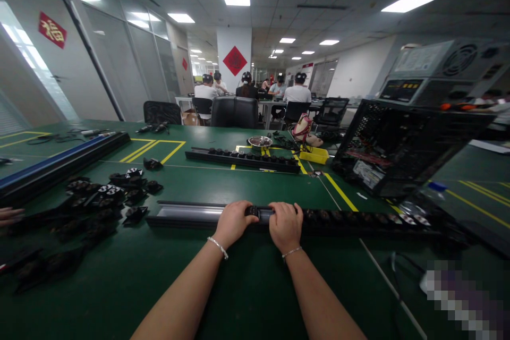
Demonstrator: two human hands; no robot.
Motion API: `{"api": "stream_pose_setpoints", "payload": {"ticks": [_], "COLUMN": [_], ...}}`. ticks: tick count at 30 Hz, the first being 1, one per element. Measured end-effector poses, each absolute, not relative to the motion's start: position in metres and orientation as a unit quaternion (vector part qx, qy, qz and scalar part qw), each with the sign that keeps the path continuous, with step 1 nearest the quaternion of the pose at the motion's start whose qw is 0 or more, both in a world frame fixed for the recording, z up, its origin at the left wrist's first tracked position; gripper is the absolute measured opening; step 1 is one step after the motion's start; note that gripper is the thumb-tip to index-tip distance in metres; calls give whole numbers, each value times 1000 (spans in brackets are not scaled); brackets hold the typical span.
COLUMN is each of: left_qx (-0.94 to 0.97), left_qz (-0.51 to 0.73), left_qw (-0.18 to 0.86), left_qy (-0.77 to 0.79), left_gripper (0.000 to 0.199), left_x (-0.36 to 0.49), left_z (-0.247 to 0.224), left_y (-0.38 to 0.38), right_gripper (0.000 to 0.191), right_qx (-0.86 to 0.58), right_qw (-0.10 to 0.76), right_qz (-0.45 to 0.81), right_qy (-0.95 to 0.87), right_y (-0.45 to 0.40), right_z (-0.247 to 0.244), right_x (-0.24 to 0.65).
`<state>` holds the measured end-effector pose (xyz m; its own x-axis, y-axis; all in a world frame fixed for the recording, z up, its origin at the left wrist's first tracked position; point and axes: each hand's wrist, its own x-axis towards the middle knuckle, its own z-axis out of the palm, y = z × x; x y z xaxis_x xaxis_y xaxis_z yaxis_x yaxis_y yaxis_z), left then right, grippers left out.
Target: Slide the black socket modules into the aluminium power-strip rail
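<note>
A long black rail (pixel 179 214) with a silvery inner channel lies across the green table in front of me. Small black parts (pixel 338 219) sit in a row along its right half. My left hand (pixel 235 223) is closed over the rail, its thumb and fingers on a small black block (pixel 252 212) in the channel. Just to the right, my right hand (pixel 286 227) is wrapped over the rail, fingers curled over the far edge; whether it also grips a part is hidden. A short stretch of channel shows between the hands.
Loose black parts (pixel 99 204) are heaped at left, near another person's hand (pixel 11 216). A blue-and-black rail (pixel 71 162) lies beyond. Farther back are a filled black rail (pixel 243 159), metal bowl (pixel 260 141) and yellow tray (pixel 314 155). An open computer case (pixel 392 154) stands right.
</note>
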<state>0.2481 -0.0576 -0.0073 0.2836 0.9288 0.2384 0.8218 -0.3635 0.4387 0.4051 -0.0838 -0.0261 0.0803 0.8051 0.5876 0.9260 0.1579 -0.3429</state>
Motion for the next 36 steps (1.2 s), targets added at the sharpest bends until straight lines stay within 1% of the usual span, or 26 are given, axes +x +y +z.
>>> {"api": "stream_pose_setpoints", "payload": {"ticks": [13,19,25,36], "left_qx": [794,782,790,793], "left_qz": [240,229,229,235], "left_qw": [106,118,104,90], "left_qy": [549,567,560,555], "left_gripper": [36,36,33,34], "left_x": [232,227,220,208], "left_z": [-7,-5,-4,-7], "left_y": [-57,-58,-57,-55], "right_gripper": [28,29,28,28], "right_qx": [-643,-644,-641,-643], "right_qw": [358,353,361,364], "right_qz": [-77,-92,-80,-62], "right_qy": [-673,-673,-672,-671], "right_y": [-84,-83,-84,-84], "right_z": [-25,-27,-26,-24], "right_x": [405,406,405,406]}}
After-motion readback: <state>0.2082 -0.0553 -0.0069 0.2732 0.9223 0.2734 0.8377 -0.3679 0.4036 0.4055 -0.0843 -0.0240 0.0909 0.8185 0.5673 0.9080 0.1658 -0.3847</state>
